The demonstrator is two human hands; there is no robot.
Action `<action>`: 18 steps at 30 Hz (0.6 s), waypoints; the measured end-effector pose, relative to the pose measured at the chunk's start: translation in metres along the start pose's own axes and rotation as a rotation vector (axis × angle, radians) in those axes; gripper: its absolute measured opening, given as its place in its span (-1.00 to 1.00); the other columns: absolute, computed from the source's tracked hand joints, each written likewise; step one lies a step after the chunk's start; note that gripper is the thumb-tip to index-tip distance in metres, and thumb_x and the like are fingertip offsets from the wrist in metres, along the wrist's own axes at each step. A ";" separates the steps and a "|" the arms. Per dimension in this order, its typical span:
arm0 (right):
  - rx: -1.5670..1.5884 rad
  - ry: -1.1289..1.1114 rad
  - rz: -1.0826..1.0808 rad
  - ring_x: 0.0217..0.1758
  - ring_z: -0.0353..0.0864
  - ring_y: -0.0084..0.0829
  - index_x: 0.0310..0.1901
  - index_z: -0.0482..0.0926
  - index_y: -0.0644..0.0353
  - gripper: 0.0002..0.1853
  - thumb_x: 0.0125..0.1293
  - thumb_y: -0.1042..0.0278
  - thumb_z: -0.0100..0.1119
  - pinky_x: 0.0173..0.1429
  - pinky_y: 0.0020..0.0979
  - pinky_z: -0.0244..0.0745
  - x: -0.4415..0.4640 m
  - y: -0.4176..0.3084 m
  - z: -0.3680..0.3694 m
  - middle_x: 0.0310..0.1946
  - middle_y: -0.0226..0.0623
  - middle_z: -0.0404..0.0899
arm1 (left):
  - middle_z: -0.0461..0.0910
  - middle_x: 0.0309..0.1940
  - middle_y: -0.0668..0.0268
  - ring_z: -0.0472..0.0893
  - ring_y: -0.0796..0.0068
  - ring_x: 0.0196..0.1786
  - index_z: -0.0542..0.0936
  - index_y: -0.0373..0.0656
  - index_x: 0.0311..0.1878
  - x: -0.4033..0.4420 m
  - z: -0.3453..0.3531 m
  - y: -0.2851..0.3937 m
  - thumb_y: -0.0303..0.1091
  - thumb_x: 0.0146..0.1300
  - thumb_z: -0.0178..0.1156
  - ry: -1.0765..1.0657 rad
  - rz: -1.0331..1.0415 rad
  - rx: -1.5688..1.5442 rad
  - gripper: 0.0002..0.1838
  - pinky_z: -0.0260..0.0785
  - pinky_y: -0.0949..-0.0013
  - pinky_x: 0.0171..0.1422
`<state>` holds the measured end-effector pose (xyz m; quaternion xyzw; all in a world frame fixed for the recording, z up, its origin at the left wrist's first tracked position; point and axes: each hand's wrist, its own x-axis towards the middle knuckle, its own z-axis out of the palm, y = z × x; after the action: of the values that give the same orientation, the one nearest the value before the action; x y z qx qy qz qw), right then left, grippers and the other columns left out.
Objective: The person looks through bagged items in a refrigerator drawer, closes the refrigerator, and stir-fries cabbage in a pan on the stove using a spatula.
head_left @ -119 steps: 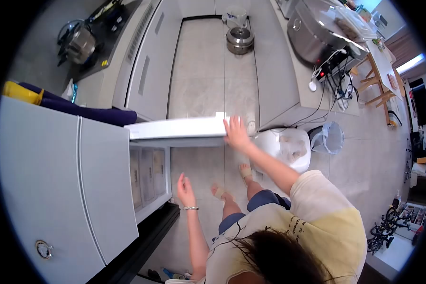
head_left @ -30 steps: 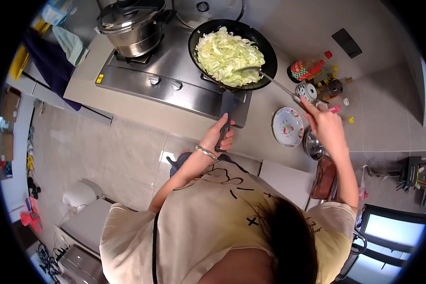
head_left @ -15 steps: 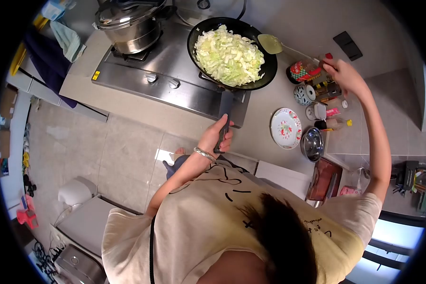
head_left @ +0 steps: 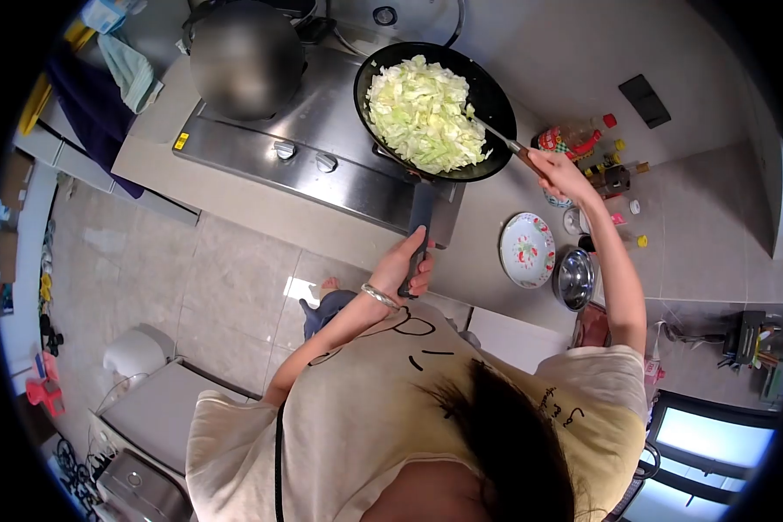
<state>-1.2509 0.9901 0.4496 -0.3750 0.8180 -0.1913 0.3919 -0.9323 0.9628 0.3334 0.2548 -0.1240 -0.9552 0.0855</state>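
Note:
Chopped pale green cabbage (head_left: 422,113) fills much of a black frying pan (head_left: 498,104) on the stove. Its dark handle (head_left: 421,209) is wrapped by the fingers of my left hand (head_left: 406,264). My right hand (head_left: 561,177) is closed around the brown handle of a spatula (head_left: 506,141), whose metal shaft reaches over the pan's right rim. The spatula's blade is hidden in the cabbage. A floral plate (head_left: 527,250) and a steel bowl (head_left: 574,278) stand on the counter below my right forearm.
A large pot (head_left: 245,65), blurred in view, sits on the left burner of the steel stove (head_left: 244,143). Several bottles (head_left: 583,139) line the wall beside my right hand. A dark cloth (head_left: 87,113) hangs at the counter's left end.
My right hand has moved left and down from above the bottles. The spatula's blade, raised at the pan's right rim before, is now in the cabbage. My left hand keeps its hold.

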 end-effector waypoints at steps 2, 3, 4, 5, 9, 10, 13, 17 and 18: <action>-0.417 0.255 -0.370 -0.75 0.39 -0.40 0.14 0.44 0.02 -0.61 0.35 0.08 -0.03 -0.67 -0.43 0.26 -0.011 0.018 0.008 -0.72 -0.25 0.42 | 0.26 -0.68 0.43 0.14 0.66 -0.78 0.37 -0.11 -0.20 -0.001 0.000 0.000 0.04 0.33 -0.02 0.009 0.001 0.003 -0.63 -0.04 0.55 -0.73; -0.621 0.384 -0.553 -0.72 0.46 -0.28 0.18 0.42 0.00 -0.59 0.34 0.10 -0.02 -0.62 -0.35 0.34 -0.020 0.028 0.014 -0.71 -0.15 0.46 | 0.26 -0.67 0.43 0.15 0.65 -0.77 0.36 -0.10 -0.19 0.000 -0.002 0.000 0.05 0.32 -0.01 0.004 0.001 0.009 -0.63 -0.04 0.54 -0.72; -0.731 0.434 -0.542 -0.64 0.50 -0.17 0.17 0.42 0.01 -0.58 0.32 0.11 0.01 -0.52 -0.26 0.39 -0.041 0.021 0.023 -0.66 -0.06 0.47 | 0.26 -0.66 0.44 0.15 0.65 -0.77 0.35 -0.10 -0.18 0.001 -0.003 -0.001 0.05 0.32 0.00 -0.004 0.000 0.014 -0.63 -0.04 0.53 -0.70; -0.844 0.485 -0.531 -0.56 0.54 -0.05 0.17 0.43 0.01 -0.58 0.30 0.11 0.04 -0.41 -0.18 0.43 -0.063 0.006 0.027 -0.61 0.04 0.49 | 0.26 -0.66 0.44 0.15 0.65 -0.77 0.35 -0.10 -0.18 0.002 -0.003 -0.002 0.05 0.32 0.00 -0.007 -0.003 0.010 -0.63 -0.04 0.53 -0.70; -0.941 0.490 -0.422 -0.55 0.56 -0.07 0.08 0.51 0.03 -0.62 0.29 0.07 0.04 -0.35 -0.20 0.45 -0.083 -0.007 -0.006 -0.56 0.00 0.53 | 0.26 -0.66 0.44 0.14 0.66 -0.77 0.35 -0.10 -0.18 0.001 -0.001 -0.001 0.05 0.32 0.00 0.006 -0.004 0.008 -0.63 -0.05 0.55 -0.71; -0.872 0.462 -0.423 -0.56 0.56 -0.10 0.05 0.54 0.04 -0.63 0.30 0.08 0.04 -0.35 -0.23 0.46 -0.069 -0.006 -0.028 -0.54 0.00 0.55 | 0.26 -0.66 0.43 0.14 0.66 -0.77 0.35 -0.10 -0.19 0.000 -0.001 -0.001 0.05 0.32 0.00 0.014 -0.002 0.014 -0.63 -0.06 0.55 -0.71; -0.682 0.276 -0.378 -0.63 0.53 -0.34 0.06 0.54 0.03 -0.63 0.32 0.05 0.01 -0.42 -0.36 0.42 -0.004 -0.003 -0.093 -0.51 -0.21 0.61 | 0.26 -0.66 0.42 0.14 0.66 -0.77 0.35 -0.10 -0.18 0.001 -0.002 -0.001 0.04 0.32 0.01 0.009 -0.005 -0.018 -0.63 -0.05 0.55 -0.71; -0.515 0.034 -0.008 -0.75 0.20 -0.72 0.06 0.55 -0.02 -0.60 0.35 -0.05 -0.05 -0.67 -0.59 0.08 0.063 -0.051 -0.134 -0.74 -0.55 0.32 | 0.26 -0.67 0.42 0.14 0.67 -0.78 0.35 -0.12 -0.18 -0.001 0.002 0.001 0.03 0.33 -0.02 0.029 0.011 0.006 -0.63 -0.05 0.56 -0.73; -0.605 0.077 -0.025 -0.76 0.11 -0.76 0.06 0.54 -0.03 -0.59 0.35 -0.07 -0.05 -0.69 -0.62 -0.01 0.073 -0.066 -0.126 -0.76 -0.57 0.23 | 0.26 -0.68 0.42 0.13 0.67 -0.79 0.36 -0.13 -0.17 -0.002 0.004 0.001 0.02 0.35 -0.06 0.037 0.010 0.006 -0.64 -0.06 0.57 -0.74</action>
<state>-1.3492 0.8942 0.5317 -0.4773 0.8474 0.0422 0.2287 -0.9328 0.9630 0.3378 0.2719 -0.1265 -0.9495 0.0918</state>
